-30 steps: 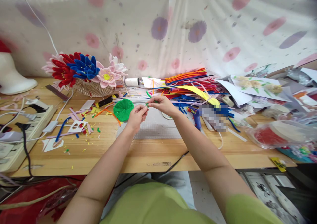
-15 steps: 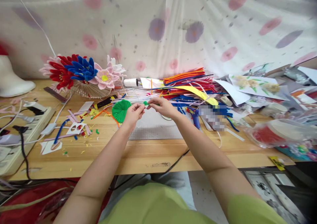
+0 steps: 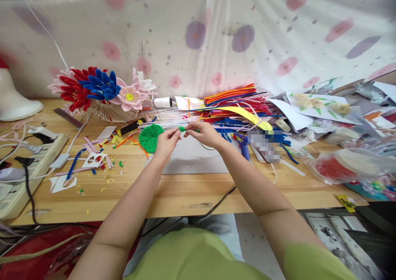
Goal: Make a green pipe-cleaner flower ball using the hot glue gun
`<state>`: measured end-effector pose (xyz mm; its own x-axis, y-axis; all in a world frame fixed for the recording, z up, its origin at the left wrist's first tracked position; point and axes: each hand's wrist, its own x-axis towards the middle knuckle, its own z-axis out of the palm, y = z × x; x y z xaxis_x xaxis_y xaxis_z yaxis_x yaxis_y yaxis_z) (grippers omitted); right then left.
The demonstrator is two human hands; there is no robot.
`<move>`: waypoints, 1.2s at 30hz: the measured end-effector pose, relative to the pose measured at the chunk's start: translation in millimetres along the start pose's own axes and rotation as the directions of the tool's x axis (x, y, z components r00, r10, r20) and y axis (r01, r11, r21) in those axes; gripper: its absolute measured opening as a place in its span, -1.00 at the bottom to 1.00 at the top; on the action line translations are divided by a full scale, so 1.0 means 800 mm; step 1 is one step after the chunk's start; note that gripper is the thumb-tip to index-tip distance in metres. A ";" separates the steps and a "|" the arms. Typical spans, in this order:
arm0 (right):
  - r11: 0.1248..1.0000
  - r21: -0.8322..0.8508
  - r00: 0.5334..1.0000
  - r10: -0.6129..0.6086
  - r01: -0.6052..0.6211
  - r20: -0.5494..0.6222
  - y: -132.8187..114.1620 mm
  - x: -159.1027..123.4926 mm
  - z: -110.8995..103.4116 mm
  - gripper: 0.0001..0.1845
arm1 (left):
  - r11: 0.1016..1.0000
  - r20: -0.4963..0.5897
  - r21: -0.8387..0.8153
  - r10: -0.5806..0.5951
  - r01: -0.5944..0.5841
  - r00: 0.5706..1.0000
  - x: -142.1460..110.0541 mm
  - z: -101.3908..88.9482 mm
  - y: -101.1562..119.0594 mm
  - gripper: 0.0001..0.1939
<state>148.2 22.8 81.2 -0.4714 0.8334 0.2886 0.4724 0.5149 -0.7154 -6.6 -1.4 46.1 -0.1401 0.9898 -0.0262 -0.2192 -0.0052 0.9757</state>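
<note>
A small piece of green pipe cleaner (image 3: 182, 129) spans the gap between my two hands, above a grey mat (image 3: 198, 160). My left hand (image 3: 167, 144) is closed in a pinch at its left end. From the other side, my right hand (image 3: 202, 133) pinches the same green piece between thumb and forefinger, and a bit of green shows by its fingers. Just left of my left hand is a round, pleated green disc (image 3: 151, 138), partly covered by that hand. Fingers hide most of the held piece.
Bundles of coloured pipe cleaners (image 3: 229, 95) lie behind my hands. A glue gun (image 3: 244, 147) rests to the right. At the left are fuzzy flowers (image 3: 103, 85), scraps, a white card with holes (image 3: 94, 161) and a power strip (image 3: 51, 156). Plastic bags (image 3: 349, 164) crowd the far right.
Both hands stay in nearly the same place, still pinching the green piece, which has turned slightly between the fingers. The view has shifted a little.
</note>
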 end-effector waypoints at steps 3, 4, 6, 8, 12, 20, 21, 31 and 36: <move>1.000 0.006 1.000 0.012 -0.012 0.012 0.001 0.001 0.000 -0.85 | 1.000 0.007 -0.004 -0.015 0.015 1.000 0.001 0.000 -0.003 -0.62; 1.000 0.010 1.000 0.012 -0.012 0.011 0.002 0.001 0.000 -0.85 | 1.000 0.009 -0.009 -0.019 0.020 1.000 0.001 0.000 -0.003 -0.62; 1.000 0.019 1.000 0.009 -0.009 0.010 0.003 0.002 0.001 -0.85 | 1.000 0.010 -0.017 -0.020 0.020 1.000 0.000 0.000 -0.003 -0.61; 1.000 0.029 1.000 0.012 -0.012 0.021 0.005 0.003 0.003 -0.85 | 0.999 0.014 -0.027 -0.020 0.020 1.000 0.000 0.000 -0.002 -0.62; 0.999 0.041 0.999 0.020 -0.021 0.029 0.007 0.003 0.007 -0.85 | 0.999 0.007 -0.042 -0.021 0.022 1.000 -0.001 -0.001 -0.001 -0.66; 0.998 0.053 0.997 0.035 -0.039 0.068 0.002 0.001 0.008 -0.84 | 0.999 -0.064 -0.028 0.018 -0.020 0.998 -0.003 0.000 0.000 -0.75; 0.997 0.052 0.995 0.045 -0.050 0.085 0.000 0.000 0.007 -0.84 | 0.999 -0.081 -0.019 0.027 -0.028 0.996 -0.003 0.000 -0.001 -0.76; 0.920 -0.390 0.974 0.040 0.051 0.222 -0.044 -0.012 -0.010 -0.84 | 0.872 -0.086 0.406 0.336 -0.275 0.938 -0.001 -0.011 -0.004 -0.88; 0.846 -0.491 0.969 -0.109 0.207 0.220 -0.055 0.020 -0.031 -0.83 | 0.718 0.142 0.556 0.414 -0.419 0.899 -0.013 -0.010 0.004 -0.89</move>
<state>138.5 18.6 133.0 -0.6724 0.7073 0.2182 0.6681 0.7068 -0.2327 -13.4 -13.0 48.1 -0.0797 0.9079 0.4115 0.4385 -0.3388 0.8324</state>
